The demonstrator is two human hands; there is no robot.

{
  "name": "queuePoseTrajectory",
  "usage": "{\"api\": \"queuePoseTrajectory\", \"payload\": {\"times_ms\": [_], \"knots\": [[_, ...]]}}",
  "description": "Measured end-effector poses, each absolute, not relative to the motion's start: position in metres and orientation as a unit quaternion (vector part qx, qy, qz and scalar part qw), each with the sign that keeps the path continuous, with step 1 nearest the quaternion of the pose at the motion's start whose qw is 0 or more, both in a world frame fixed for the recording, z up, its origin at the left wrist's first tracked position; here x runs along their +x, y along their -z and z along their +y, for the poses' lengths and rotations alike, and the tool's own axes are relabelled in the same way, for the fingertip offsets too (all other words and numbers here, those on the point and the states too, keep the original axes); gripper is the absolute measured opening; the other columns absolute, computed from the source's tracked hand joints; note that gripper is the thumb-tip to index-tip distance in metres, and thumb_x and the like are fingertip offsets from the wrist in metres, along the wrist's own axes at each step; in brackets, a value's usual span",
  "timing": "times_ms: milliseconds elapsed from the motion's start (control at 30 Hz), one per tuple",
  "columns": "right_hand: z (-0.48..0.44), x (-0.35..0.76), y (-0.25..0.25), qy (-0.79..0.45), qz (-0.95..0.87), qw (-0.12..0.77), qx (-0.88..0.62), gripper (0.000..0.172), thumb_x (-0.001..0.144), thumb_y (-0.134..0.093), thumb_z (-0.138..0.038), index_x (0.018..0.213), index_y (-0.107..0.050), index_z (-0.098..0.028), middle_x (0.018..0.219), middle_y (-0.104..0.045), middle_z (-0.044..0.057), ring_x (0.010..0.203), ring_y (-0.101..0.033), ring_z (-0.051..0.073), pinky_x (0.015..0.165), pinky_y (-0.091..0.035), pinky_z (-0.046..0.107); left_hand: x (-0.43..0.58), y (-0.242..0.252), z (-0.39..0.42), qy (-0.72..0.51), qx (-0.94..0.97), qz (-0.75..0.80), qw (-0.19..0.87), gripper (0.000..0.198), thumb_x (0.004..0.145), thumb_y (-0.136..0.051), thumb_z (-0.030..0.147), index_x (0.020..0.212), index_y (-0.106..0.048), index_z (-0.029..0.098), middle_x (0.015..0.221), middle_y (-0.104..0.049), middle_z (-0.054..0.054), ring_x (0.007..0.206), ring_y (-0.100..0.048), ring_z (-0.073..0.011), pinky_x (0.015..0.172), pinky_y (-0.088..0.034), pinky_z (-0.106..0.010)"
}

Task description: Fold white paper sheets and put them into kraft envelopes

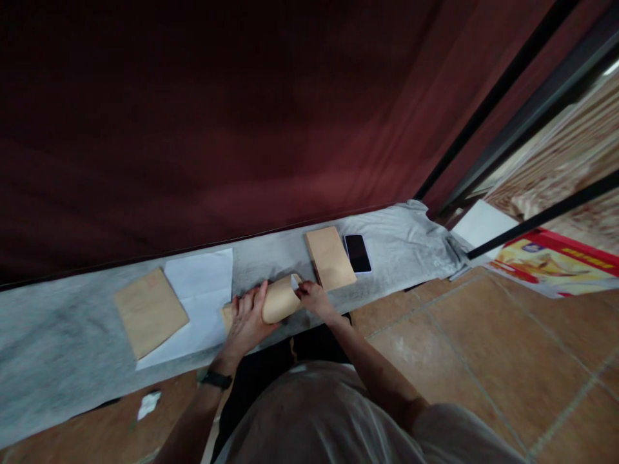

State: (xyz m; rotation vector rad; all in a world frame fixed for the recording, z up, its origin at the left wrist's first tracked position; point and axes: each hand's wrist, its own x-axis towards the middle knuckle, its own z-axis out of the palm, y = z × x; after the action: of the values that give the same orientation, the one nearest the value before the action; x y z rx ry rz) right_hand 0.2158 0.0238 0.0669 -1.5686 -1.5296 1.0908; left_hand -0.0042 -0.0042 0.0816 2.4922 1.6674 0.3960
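A brown paper envelope (280, 300) bulges up off the grey cloth in front of me, its mouth facing right. My left hand (249, 316) is closed over its left part, fingers bent across the paper. At the mouth, the fingers of my right hand (313, 298) are pinched together on a bit of white paper (294, 282) that shows inside. How far the white paper reaches into the envelope is hidden. Just beyond my right hand lies a stack of brown envelopes (331, 258). To the left, another brown envelope (151, 312) rests partly over a white sheet (206, 283).
The long narrow surface is covered with grey cloth (401, 238) and runs along a dark red panel (242, 142). A phone (358, 252) lies right of the stack. Black bars (503, 96) and a colourful printed box (556, 263) stand at the right. Crumpled white tissue (148, 405) is on the tiled floor.
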Motion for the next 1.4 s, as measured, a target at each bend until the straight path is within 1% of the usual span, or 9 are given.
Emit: {"api": "queuePoseTrajectory", "payload": {"times_ms": [167,433,567,667,767,900,1033,1167,1400], "knots": [[0.021,0.217,-0.067,-0.428,-0.537,0.402,-0.606,0.015,0.085,-0.058,-0.019,0.092,-0.07,-0.023,0.096,-0.072,0.003,0.089,-0.066,0.019,0.085,-0.053,0.031,-0.002,-0.084,-0.002,-0.131,0.826,0.544,0.063,0.113,0.072,-0.076,0.043,0.162,-0.013,0.019,0.143,-0.05,-0.02,0.136,-0.046,-0.0388,0.121,-0.017,-0.062],[0.025,0.222,-0.071,-0.472,-0.423,0.496,-0.593,0.04,0.07,-0.058,-0.012,0.108,-0.06,-0.024,0.08,-0.064,-0.004,0.075,-0.062,0.017,0.077,-0.052,0.029,0.001,-0.089,0.007,-0.137,0.843,0.518,0.043,0.105,0.074,-0.075,0.041,0.161,-0.02,0.019,0.152,-0.044,-0.021,0.145,-0.037,-0.0395,0.123,-0.013,-0.061],[0.035,0.22,-0.07,-0.537,-0.33,0.512,-0.584,0.017,0.066,-0.06,-0.015,0.081,-0.06,-0.024,0.072,-0.063,-0.003,0.071,-0.062,0.017,0.07,-0.051,0.027,0.0,-0.092,0.007,-0.19,0.806,0.559,0.043,0.094,0.082,-0.071,0.043,0.16,-0.024,0.021,0.166,-0.023,-0.02,0.154,-0.018,-0.0406,0.123,-0.013,-0.064],[0.037,0.212,-0.067,-0.549,-0.294,0.528,-0.577,0.01,0.069,-0.058,-0.021,0.078,-0.055,-0.024,0.073,-0.063,-0.002,0.071,-0.063,0.018,0.066,-0.051,0.027,0.005,-0.088,-0.001,-0.326,0.699,0.628,0.107,0.094,0.085,-0.069,0.05,0.16,-0.022,0.018,0.167,-0.018,-0.022,0.155,-0.018,-0.0385,0.122,-0.024,-0.06],[0.033,0.2,-0.064,-0.559,-0.266,0.544,-0.566,0.012,0.07,-0.058,-0.025,0.081,-0.052,-0.024,0.076,-0.065,-0.001,0.073,-0.065,0.018,0.066,-0.052,0.027,0.022,-0.082,-0.01,-0.45,0.494,0.661,0.341,0.091,0.084,-0.07,0.054,0.157,-0.027,0.021,0.152,-0.046,-0.021,0.14,-0.048,-0.0339,0.108,-0.047,-0.052],[0.029,0.186,-0.06,-0.566,-0.254,0.56,-0.549,0.016,0.069,-0.061,-0.026,0.082,-0.051,-0.024,0.08,-0.067,-0.001,0.078,-0.067,0.018,0.072,-0.055,0.029,0.053,-0.079,-0.011,-0.458,0.241,0.548,0.657,0.047,0.081,-0.075,0.044,0.119,-0.063,0.018,0.105,-0.074,-0.011,0.098,-0.074,-0.025,0.084,-0.061,-0.041],[0.028,0.181,-0.055,-0.561,-0.265,0.555,-0.554,0.018,0.07,-0.064,-0.029,0.082,-0.051,-0.025,0.077,-0.066,-0.002,0.075,-0.065,0.018,0.07,-0.056,0.029,0.063,-0.079,0.002,-0.478,0.176,0.548,0.664,0.021,0.073,-0.079,0.019,0.089,-0.066,0.017,0.09,-0.075,-0.004,0.077,-0.073,-0.0164,0.07,-0.06,-0.029],[0.022,0.19,-0.05,-0.54,-0.301,0.541,-0.57,0.017,0.078,-0.062,-0.03,0.092,-0.056,-0.026,0.083,-0.067,-0.001,0.08,-0.065,0.019,0.074,-0.059,0.033,0.05,-0.074,0.007,-0.41,0.263,0.584,0.649,0.023,0.068,-0.079,0.024,0.085,-0.066,0.016,0.077,-0.073,-0.003,0.064,-0.069,-0.0143,0.057,-0.053,-0.024],[0.001,0.223,-0.047,-0.406,-0.547,0.462,-0.568,0.028,0.091,-0.055,-0.02,0.116,-0.066,-0.024,0.128,-0.066,0.009,0.124,-0.058,0.022,0.115,-0.041,0.042,0.024,-0.06,0.002,-0.324,0.386,0.669,0.546,0.018,0.074,-0.068,0.027,0.088,-0.059,0.02,0.053,-0.058,0.007,0.043,-0.053,-0.0111,0.045,-0.038,-0.021]]}}
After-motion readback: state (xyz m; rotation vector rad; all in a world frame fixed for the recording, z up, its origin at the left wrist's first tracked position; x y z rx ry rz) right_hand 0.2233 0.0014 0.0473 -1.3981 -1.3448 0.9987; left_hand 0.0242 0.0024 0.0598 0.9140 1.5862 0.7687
